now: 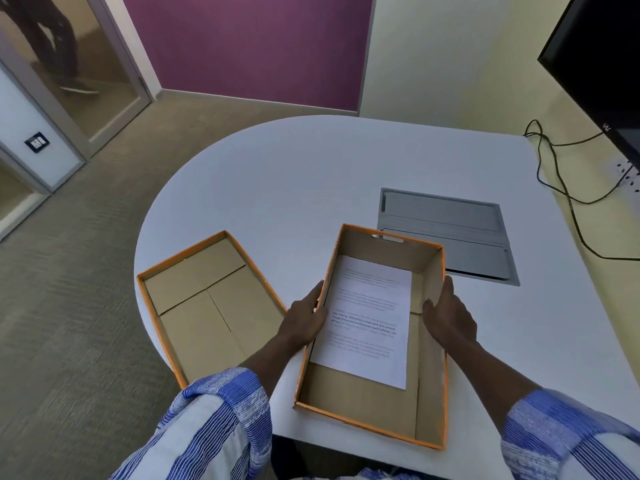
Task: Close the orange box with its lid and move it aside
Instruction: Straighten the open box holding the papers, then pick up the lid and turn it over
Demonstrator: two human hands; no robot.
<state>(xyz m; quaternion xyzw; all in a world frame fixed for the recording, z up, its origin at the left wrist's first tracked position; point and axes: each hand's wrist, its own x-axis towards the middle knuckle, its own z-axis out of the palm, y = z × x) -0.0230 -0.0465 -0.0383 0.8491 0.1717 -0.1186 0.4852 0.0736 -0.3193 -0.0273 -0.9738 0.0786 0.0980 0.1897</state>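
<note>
The orange box lies open on the white table in front of me, brown inside, with a printed white sheet of paper on its floor. My left hand grips its left wall, thumb over the rim. My right hand grips its right wall the same way. The lid lies upside down to the left of the box, shallow, orange-edged and brown inside, partly over the table's curved edge. My left forearm crosses the lid's near corner.
A grey metal cable hatch is set flush into the white table just beyond the box. Black cables hang off the right side below a dark screen. Carpeted floor and a glass door lie to the left.
</note>
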